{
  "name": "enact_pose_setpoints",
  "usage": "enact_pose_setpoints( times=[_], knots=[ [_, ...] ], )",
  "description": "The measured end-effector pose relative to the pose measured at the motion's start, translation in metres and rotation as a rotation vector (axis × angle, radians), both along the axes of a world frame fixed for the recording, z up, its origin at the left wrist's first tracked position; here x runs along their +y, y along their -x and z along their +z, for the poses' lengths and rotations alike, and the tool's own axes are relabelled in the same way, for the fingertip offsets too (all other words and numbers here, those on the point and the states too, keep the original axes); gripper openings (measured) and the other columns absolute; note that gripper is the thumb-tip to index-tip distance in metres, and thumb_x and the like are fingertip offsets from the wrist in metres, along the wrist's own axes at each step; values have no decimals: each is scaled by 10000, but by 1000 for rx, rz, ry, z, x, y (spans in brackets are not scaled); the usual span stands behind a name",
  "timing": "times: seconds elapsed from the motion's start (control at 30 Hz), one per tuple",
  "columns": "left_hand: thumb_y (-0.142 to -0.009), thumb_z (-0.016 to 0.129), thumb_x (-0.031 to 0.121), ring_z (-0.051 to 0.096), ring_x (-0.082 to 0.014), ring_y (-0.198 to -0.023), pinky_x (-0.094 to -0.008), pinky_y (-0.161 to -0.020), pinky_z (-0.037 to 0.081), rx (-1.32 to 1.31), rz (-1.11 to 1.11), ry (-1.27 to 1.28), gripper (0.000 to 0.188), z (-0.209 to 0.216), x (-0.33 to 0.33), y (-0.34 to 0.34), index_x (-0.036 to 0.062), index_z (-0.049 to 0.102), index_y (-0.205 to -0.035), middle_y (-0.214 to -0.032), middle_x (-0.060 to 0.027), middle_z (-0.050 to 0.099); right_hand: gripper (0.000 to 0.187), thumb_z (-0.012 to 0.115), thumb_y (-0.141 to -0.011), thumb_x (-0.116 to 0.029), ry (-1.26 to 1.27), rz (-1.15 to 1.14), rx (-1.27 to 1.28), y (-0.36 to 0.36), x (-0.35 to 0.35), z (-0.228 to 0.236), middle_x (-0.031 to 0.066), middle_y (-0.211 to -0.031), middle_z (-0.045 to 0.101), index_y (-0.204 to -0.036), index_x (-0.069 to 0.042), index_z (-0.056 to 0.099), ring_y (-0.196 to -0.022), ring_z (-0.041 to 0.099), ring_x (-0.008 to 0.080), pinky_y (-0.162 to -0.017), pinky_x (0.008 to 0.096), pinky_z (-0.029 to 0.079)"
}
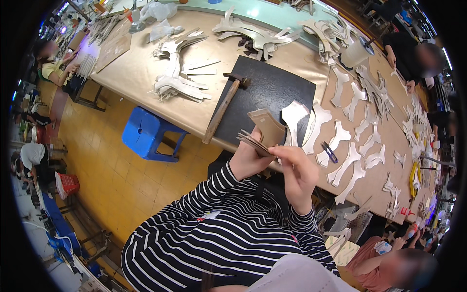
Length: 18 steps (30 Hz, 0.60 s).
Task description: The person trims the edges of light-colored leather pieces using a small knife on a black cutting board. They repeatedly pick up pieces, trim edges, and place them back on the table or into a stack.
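My left hand [249,156] is wrapped round a stack of tan, leather-like cut pieces [266,125] in front of my chest, at the table's front edge. Their layers fan apart near my fingers. My right hand [297,174] pinches the near edge of the same stack between thumb and fingertips. Just beyond lies a black mat [272,82], with a wooden-handled hammer [224,104] across its left side. White curved pieces [295,114] rest on the mat's right corner. To the right of my right hand are small dark blue thread snips [331,153].
Bundles of curved pale pieces [177,68] lie on the table's left half, and many single ones [348,163] are spread on the right. A white thread cone [357,52] stands at the far right. A blue stool [146,134] is by the front edge. Other people sit nearby.
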<state>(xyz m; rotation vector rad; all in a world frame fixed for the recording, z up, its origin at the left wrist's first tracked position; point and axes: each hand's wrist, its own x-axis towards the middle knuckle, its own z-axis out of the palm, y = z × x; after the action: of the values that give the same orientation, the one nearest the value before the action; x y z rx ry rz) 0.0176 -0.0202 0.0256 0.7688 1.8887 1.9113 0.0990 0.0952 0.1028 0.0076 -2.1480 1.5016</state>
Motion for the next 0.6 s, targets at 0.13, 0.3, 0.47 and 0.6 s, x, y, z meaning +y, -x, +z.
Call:
enact_pose_setpoints(
  times=[0.13, 0.3, 0.47, 0.6],
  knots=[
    [-765, 696, 43, 632, -259, -984, -352, -834, 510, -5, -49, 13, 555, -5, 3, 5, -9, 473, -1270, -1129, -157, 585, 159, 633, -860, 44, 315, -115, -115, 5, 1, -5, 127, -964, 687, -1011, 40, 682, -858, 672, 205, -731, 308, 528],
    [-803, 726, 5, 561, -173, -1133, -314, -950, 484, 1, -140, -6, 659, -17, -1, 9, 20, 384, -1365, -1237, -109, 539, 152, 602, -903, 51, 84, 14, -139, 9, 9, -13, 133, -1032, 662, -1034, 71, 677, -877, 641, 165, -780, 254, 504],
    [-794, 719, 64, 595, -216, -1048, -333, -890, 493, 47, -145, -17, 574, -9, -1, 8, 10, 440, -1292, -1152, -127, 574, 162, 631, -875, 44, 237, 100, -311, 7, 15, -10, 124, -1002, 673, -1025, 78, 680, -899, 639, 165, -797, 257, 501],
    [-776, 687, 94, 673, -295, -875, -365, -768, 529, 180, -135, -52, 364, 6, -2, 10, -16, 587, -1108, -960, -162, 659, 210, 647, -849, 45, 198, 167, -306, 11, 21, -7, 124, -1028, 668, -1054, 78, 674, -890, 645, 162, -801, 259, 508]
  ],
)
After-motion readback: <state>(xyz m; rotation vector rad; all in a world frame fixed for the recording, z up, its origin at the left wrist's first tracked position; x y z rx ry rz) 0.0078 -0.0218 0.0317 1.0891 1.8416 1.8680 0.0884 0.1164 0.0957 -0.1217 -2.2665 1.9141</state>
